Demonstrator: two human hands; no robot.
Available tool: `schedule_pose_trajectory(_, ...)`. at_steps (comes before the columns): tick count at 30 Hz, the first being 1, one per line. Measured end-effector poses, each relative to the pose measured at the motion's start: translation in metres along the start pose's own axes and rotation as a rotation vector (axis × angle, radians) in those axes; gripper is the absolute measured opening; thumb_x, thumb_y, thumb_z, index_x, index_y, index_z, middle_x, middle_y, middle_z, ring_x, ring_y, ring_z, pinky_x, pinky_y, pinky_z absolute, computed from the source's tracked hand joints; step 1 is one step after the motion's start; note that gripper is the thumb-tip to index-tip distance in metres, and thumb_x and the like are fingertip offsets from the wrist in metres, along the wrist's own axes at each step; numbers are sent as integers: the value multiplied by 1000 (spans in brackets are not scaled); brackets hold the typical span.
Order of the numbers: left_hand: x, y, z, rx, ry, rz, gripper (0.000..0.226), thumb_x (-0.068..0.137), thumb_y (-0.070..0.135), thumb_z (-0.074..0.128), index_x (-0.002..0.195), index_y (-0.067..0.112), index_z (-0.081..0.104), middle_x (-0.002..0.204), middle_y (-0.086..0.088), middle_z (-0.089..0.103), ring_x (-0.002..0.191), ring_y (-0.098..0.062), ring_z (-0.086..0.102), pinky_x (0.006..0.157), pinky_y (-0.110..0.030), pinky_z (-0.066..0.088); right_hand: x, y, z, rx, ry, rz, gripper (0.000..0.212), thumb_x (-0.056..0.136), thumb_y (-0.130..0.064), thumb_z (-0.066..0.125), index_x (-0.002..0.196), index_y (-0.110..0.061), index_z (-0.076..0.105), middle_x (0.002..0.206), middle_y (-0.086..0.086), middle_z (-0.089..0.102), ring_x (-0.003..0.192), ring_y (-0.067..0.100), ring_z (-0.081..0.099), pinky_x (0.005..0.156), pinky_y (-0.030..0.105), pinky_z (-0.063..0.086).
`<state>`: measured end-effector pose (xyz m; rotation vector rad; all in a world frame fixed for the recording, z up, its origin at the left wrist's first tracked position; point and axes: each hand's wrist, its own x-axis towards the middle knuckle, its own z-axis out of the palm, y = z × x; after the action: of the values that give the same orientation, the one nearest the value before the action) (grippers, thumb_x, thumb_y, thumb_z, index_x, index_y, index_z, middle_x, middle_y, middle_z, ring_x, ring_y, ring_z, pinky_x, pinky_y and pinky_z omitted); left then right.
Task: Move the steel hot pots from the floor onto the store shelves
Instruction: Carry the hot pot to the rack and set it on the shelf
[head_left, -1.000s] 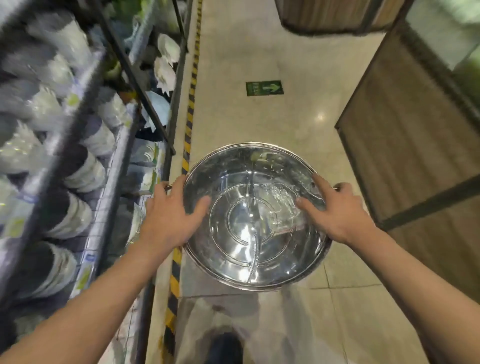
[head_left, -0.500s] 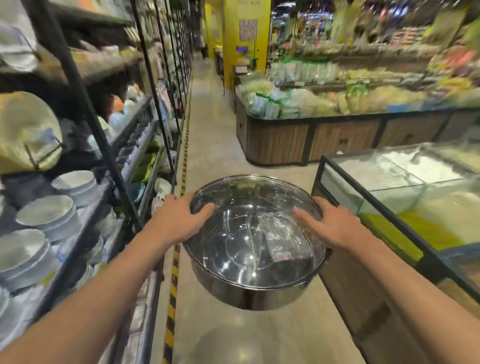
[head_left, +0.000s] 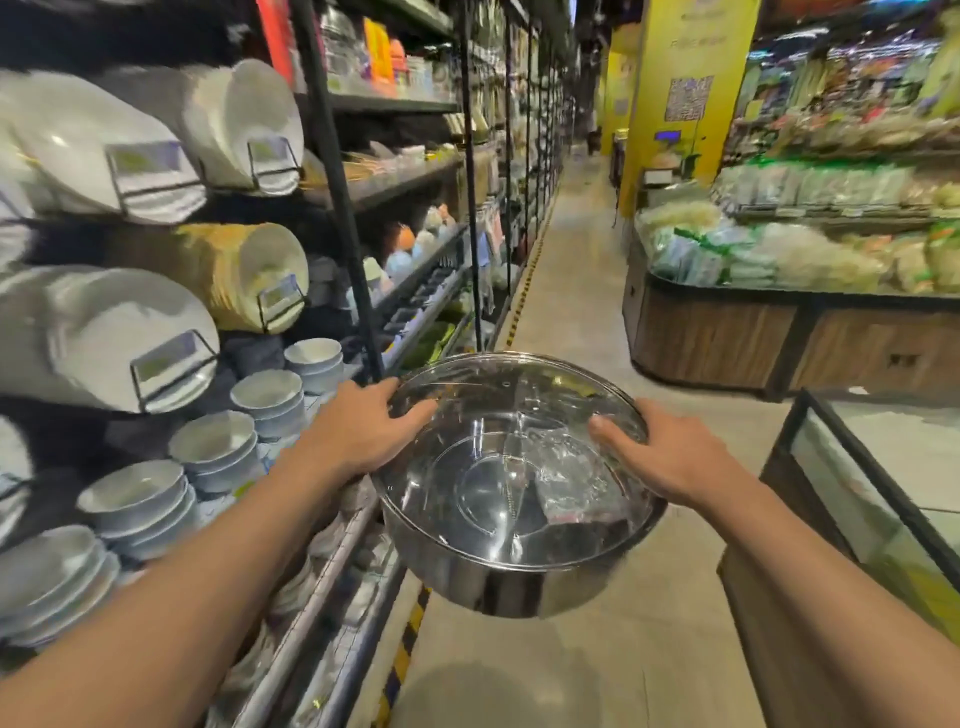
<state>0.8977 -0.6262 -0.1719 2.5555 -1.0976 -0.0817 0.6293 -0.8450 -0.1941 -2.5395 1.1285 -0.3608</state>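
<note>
Hands, left hand (head_left: 363, 431) and right hand (head_left: 670, 457), each with a firm grip on opposite rims, hold the steel hot pot (head_left: 514, 483) level beside the shelves (head_left: 332, 613), likely for balance.

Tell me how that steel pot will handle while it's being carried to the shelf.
The steel pot looks rigid and probably light, being thin-walled. Its polished rim may be slippery under the left hand and right hand.

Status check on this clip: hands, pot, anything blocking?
Left hand and right hand both grip the pot at its rim. Pot airborne over the aisle floor, not shelved. Stacked bowls fill the nearest shelf.
</note>
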Motion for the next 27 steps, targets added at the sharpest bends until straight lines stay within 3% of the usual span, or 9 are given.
schedule_pose_trajectory(4,-44,-26,-22,-3,77,-136,79,75,87,35,128,34,60,126,-10,64,117,-31,56,94,-39,47,23,-31,11,21,-8,-200,85,77,-92,30,126,-29,59,114,8,72,100,33,65,73,34,42)
schedule_pose_trajectory(7,-93,-55,-45,-22,142,-259,76,77,87,36,129,37,59,115,-3,66,113,-29,59,92,-40,48,27,-79,22,49,-96,-348,98,74,-97,24,134,-26,56,120,10,70,105,32,64,84,39,51)
schedule_pose_trajectory(10,-150,-86,-73,-2,173,-459,89,71,94,29,138,41,52,124,-12,62,124,-35,52,100,-48,46,17,-139,34,35,-189,-459,119,65,-103,15,151,-24,40,140,16,59,125,36,55,100,48,49)
schedule_pose_trajectory(12,-189,-103,-93,12,228,-537,95,67,96,25,132,36,58,121,-12,64,118,-36,56,97,-50,48,4,-181,45,39,-231,-521,125,61,-105,14,154,-25,36,146,16,54,133,37,49,104,51,45)
schedule_pose_trajectory(15,-249,-130,-116,35,292,-695,90,70,92,29,136,37,54,122,-15,59,112,-39,57,95,-49,49,-19,-241,60,51,-277,-631,126,60,-106,14,155,-26,34,140,14,59,132,38,49,103,53,45)
schedule_pose_trajectory(19,-331,-156,-141,59,364,-851,91,72,89,29,140,34,52,131,-19,57,119,-39,55,99,-48,47,-64,-309,79,107,-329,-810,119,63,-105,18,152,-29,39,132,12,63,121,34,57,98,48,49)
schedule_pose_trajectory(22,-387,-162,-151,106,413,-966,84,78,85,34,148,38,43,142,-16,50,129,-38,47,105,-50,43,-95,-347,90,109,-384,-948,109,68,-102,20,146,-31,45,135,13,61,124,36,54,102,49,45)
schedule_pose_trajectory(24,-420,-155,-155,104,430,-1086,92,73,90,31,151,41,37,142,-20,44,126,-44,49,104,-53,44,-113,-366,94,154,-423,-1034,101,69,-101,25,138,-33,53,134,11,63,122,35,56,100,48,46)
schedule_pose_trajectory(27,-459,-139,-156,95,497,-1207,97,65,93,27,146,42,44,136,-21,49,124,-45,50,102,-54,45,-135,-390,97,189,-444,-1157,104,66,-103,22,139,-35,51,129,10,66,117,34,59,90,43,47)
